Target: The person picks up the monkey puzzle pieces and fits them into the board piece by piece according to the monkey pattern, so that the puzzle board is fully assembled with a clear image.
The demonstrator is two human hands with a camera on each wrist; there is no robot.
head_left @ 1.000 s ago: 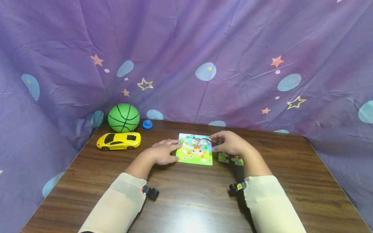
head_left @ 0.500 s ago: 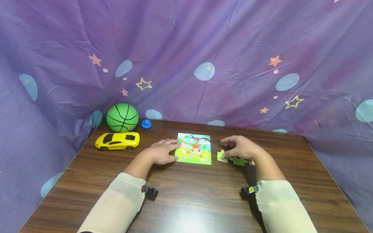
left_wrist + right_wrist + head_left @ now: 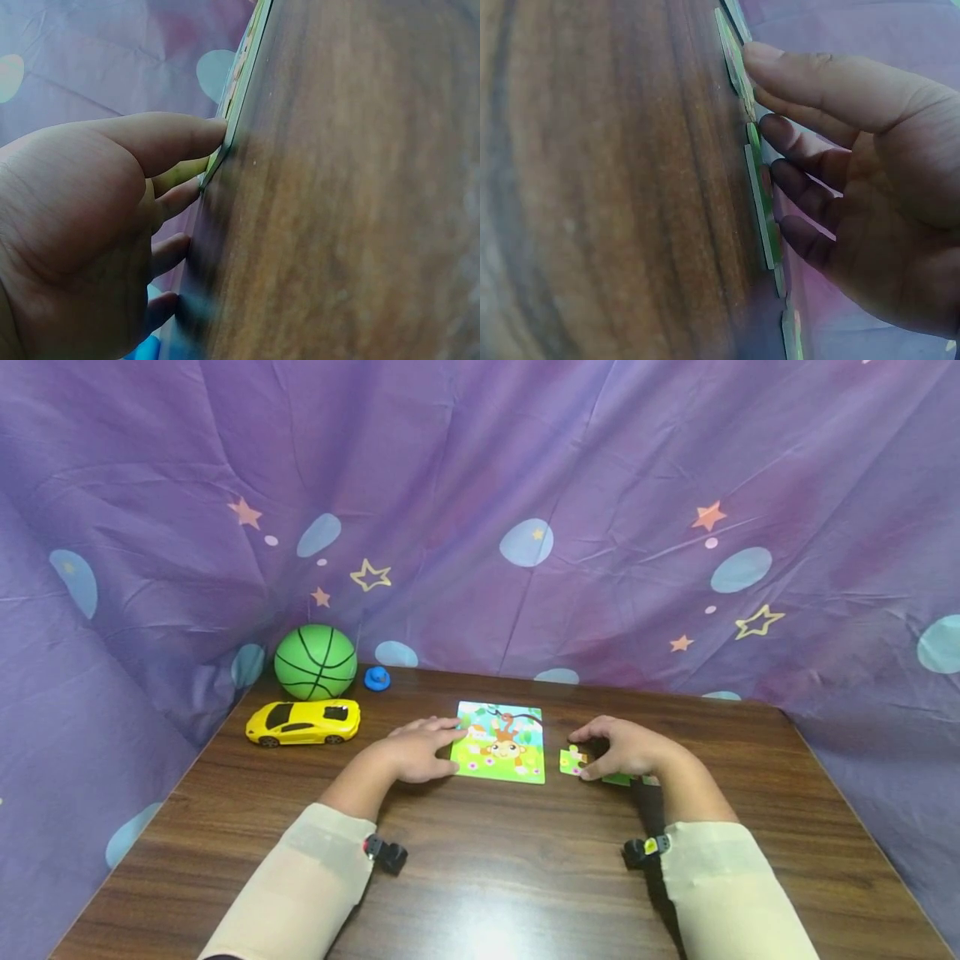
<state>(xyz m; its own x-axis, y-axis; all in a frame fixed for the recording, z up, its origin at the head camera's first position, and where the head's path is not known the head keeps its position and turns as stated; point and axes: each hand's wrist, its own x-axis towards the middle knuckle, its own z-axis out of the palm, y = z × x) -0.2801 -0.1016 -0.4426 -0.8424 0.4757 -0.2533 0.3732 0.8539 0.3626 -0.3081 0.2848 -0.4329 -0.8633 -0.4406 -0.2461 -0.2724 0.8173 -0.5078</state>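
A square picture puzzle board (image 3: 498,752) with a cartoon monkey lies on the table. My left hand (image 3: 420,753) rests at its left side, fingers loosely spread, with the index finger on the board's edge. The left wrist view shows the thumb (image 3: 202,136) right at the board's rim. To the right of the board, my right hand (image 3: 626,746) arches low over several loose puzzle pieces. Its thumb tip is on the lower right of a green puzzle piece (image 3: 568,761), and its index finger reaches beyond the piece's top. Other pieces (image 3: 761,202) lie under the palm, partly hidden.
A yellow toy car (image 3: 303,722) stands on the left of the wooden table (image 3: 480,852), in front of a green ball (image 3: 315,662). A small blue rubber duck (image 3: 377,678) sits beside the ball. A purple patterned cloth (image 3: 450,568) hangs behind the table.
My right hand has moved from the board's right edge rightward to the loose pieces, then slightly lower, its thumb now at the nearest piece. My left hand has stayed at the board.
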